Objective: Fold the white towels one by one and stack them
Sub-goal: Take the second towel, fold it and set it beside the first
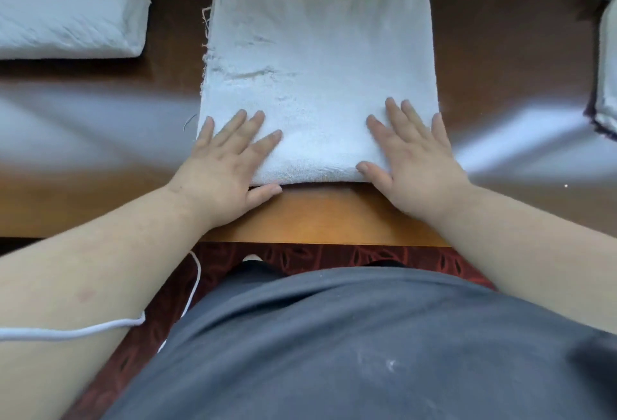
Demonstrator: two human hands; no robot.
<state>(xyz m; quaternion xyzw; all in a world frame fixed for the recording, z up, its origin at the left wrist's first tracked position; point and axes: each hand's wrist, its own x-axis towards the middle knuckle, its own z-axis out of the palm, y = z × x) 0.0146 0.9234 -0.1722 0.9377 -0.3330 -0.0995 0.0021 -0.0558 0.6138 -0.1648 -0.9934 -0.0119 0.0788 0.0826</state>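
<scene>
A white towel [317, 79] lies folded into a thick square in the middle of a glossy brown wooden table [100, 139], its near edge a rounded fold just back from the table's front edge. The left side of the towel is frayed, with loose threads sticking out over the wood. The person's left hand [230, 166] lies flat on the towel's near left corner, fingers straight and spread, the thumb off the cloth and resting on the table along the fold. The right hand [410, 159] lies flat on the near right corner in the same way, fingers stretched forward, the thumb lying at the fold. Neither hand grips anything; both simply press down on the cloth. At the far left of the table sits another folded white bundle [66, 9], well apart from the towel, and a white stack [607, 65] shows at the right edge. A white cord [100, 329] runs across the left forearm, above a dark red patterned carpet [334, 256].
</scene>
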